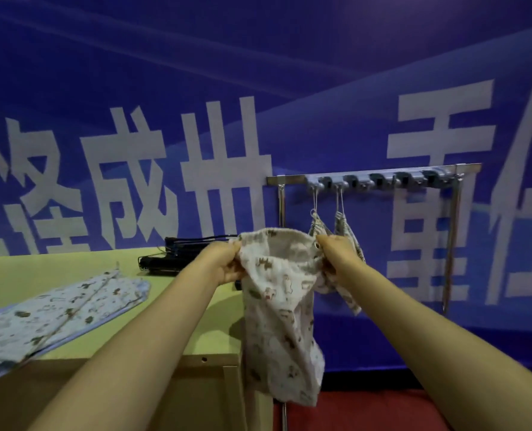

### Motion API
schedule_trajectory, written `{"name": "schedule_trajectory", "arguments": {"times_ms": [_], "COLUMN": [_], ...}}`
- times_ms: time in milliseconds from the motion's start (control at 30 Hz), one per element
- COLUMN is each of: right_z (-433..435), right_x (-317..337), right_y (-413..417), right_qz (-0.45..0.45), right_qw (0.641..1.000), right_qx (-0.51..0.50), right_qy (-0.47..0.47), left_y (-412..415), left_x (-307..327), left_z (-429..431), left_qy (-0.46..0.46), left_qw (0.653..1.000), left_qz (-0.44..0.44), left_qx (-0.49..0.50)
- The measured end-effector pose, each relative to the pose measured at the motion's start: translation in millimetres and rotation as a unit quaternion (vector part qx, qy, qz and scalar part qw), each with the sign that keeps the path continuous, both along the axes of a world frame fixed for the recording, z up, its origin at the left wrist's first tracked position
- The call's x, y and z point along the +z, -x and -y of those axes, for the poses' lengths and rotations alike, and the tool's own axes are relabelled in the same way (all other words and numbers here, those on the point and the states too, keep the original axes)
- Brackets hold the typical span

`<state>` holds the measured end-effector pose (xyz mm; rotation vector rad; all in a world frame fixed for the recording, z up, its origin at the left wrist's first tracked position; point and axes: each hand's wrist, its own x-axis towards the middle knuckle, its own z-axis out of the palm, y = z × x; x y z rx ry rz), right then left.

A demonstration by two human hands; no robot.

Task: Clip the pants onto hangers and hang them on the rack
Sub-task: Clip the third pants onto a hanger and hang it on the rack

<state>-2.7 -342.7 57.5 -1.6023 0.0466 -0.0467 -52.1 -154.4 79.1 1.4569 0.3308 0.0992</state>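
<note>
I hold a small pair of white pants (pixel 278 309) with a brown animal print up in the air by its waistband. My left hand (pixel 222 264) grips the waistband's left side and my right hand (pixel 336 255) grips its right side. The legs hang down past the table's right end. Behind them stands a metal rack (pixel 373 174) with grey hook blocks on its bar. Two clipped pairs of printed pants (pixel 347 236) hang from its left hooks. A stack of black clip hangers (pixel 177 255) lies at the table's far edge.
A light blue printed pair of pants (pixel 56 312) lies flat on the yellow-green table (pixel 196 321) at left. A blue banner with large white characters fills the background. Red floor shows at the bottom right.
</note>
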Motion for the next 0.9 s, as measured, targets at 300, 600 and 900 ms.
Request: {"name": "schedule_trajectory", "arguments": {"times_ms": [300,600,900], "right_z": [-25.0,-132.0,-198.9], "right_x": [-18.0,-7.1,-63.5], "right_y": [-12.6,-17.2,-49.0], "right_qz": [0.003,0.248,0.246], "right_qw": [0.952,0.88,0.804], "right_qx": [0.062,0.218,0.27], "right_qy": [0.299,0.34,0.47], "left_y": [-7.5,10.6,-3.2], "left_x": [-51.9,-95.5,-109.3], "left_z": [-35.6,-81.0,-109.7], "left_qy": [-0.047,-0.195,-0.214], "left_qw": [0.997,0.971,0.971], "left_qz": [-0.066,-0.135,-0.105], "left_qx": [-0.005,-0.039,-0.025]}}
